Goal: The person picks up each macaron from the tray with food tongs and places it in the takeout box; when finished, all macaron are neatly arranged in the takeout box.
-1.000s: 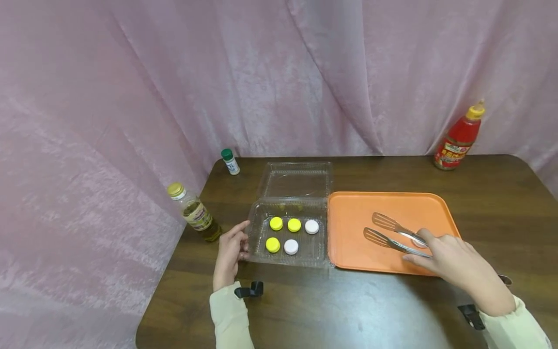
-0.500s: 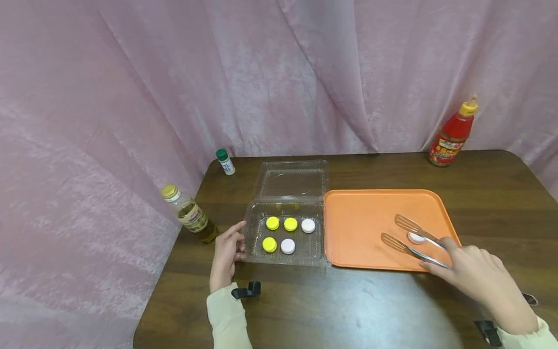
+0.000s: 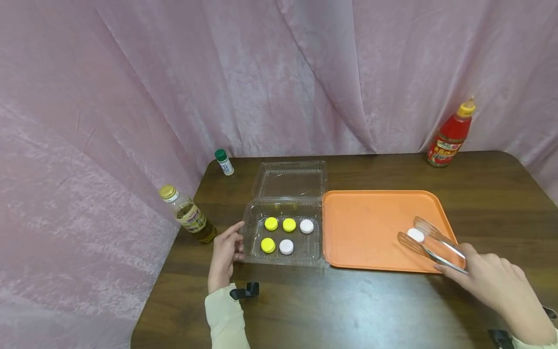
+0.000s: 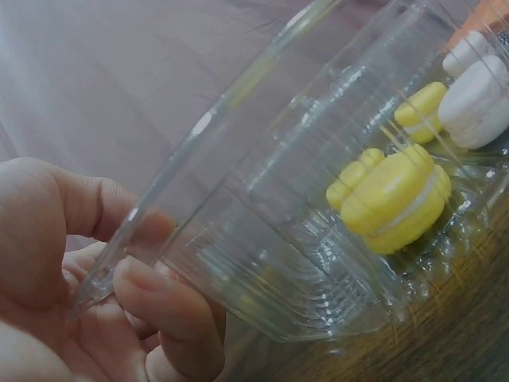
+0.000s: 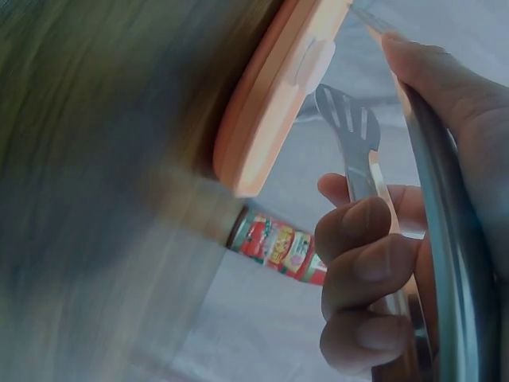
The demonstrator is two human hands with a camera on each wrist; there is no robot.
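Note:
In the head view my left hand is at the left side of an open clear plastic container. Its fingers pinch the container's rim in the left wrist view. Inside stand yellow macarons and two white macarons. On the right, my right hand grips metal tongs with slotted ends, spread apart. Between those ends a white macaron lies on the orange tray; whether the tongs touch it I cannot tell.
An oil bottle stands left of the container, a green-capped shaker behind it. At the back right is a red sauce bottle. The container's lid lies folded back. A pink curtain hangs behind the table.
My right hand has drawn the tongs back to the right, and their slotted ends now lie on either side of the white macaron. The left hand stays at the container.

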